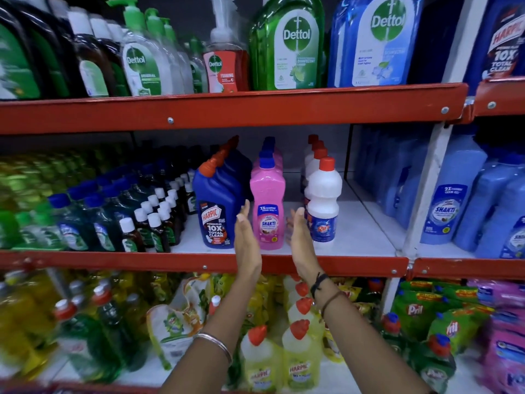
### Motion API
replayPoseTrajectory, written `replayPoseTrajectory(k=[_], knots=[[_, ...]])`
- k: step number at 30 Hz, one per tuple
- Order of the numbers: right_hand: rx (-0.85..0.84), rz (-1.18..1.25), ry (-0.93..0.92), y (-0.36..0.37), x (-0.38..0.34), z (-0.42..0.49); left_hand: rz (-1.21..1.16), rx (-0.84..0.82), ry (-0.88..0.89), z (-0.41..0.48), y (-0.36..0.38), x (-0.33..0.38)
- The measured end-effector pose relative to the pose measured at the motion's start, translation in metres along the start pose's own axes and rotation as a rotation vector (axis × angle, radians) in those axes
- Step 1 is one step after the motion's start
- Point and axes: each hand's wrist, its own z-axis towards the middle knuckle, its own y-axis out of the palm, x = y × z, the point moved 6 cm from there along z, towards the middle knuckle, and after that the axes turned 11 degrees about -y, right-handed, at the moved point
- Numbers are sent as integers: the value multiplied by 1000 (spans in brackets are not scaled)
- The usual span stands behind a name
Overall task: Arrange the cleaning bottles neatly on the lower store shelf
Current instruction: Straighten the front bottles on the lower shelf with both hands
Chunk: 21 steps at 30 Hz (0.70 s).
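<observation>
Head view shows both hands raised at the centre of the frame, flanking the pink Shakti bottle [267, 206] that fronts a single-file row on the middle shelf [366, 234]. Left hand [246, 237] stands edge-on just left of the bottle, between it and the blue Harpic bottle [217, 206]; right hand [301, 237] stands just right of it, between it and the white bottle [324, 200] with the red cap. Fingers of both hands are extended and held together, palms turned inward toward the pink bottle. Neither hand grips anything; whether either palm touches the bottle wall cannot be told.

Handling assessment, by judgement: the pink bottle appears to be moulded plastic, opaque and probably full, so moderately heavy for its size and stable on its flat base. The walls should be fairly stiff but will give slightly under a squeeze. The surface looks smooth and glossy, with a printed label low on the body, so it may slide in a loose hold. It is not fragile, though a tipped front bottle could knock over those behind it.

Recommended hold: press flat palms on the two broad lower sides at label height to slide or square the bottle, or take the narrower shoulder below the blue cap to lift it.
</observation>
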Motion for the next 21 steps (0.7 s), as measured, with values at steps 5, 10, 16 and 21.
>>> replayPoseTrajectory(k=[5, 10, 16, 21], knots=[[32, 44, 21, 1, 5, 6, -3, -88, -45, 9, 2, -7], [47, 98, 35, -2, 6, 5, -21, -109, -42, 11, 2, -5], [63, 72, 22, -2, 0, 4, -11, -114, -46, 13, 1, -5], [85, 30, -1, -2, -3, 0, -58, -116, -50, 8, 0, -2]])
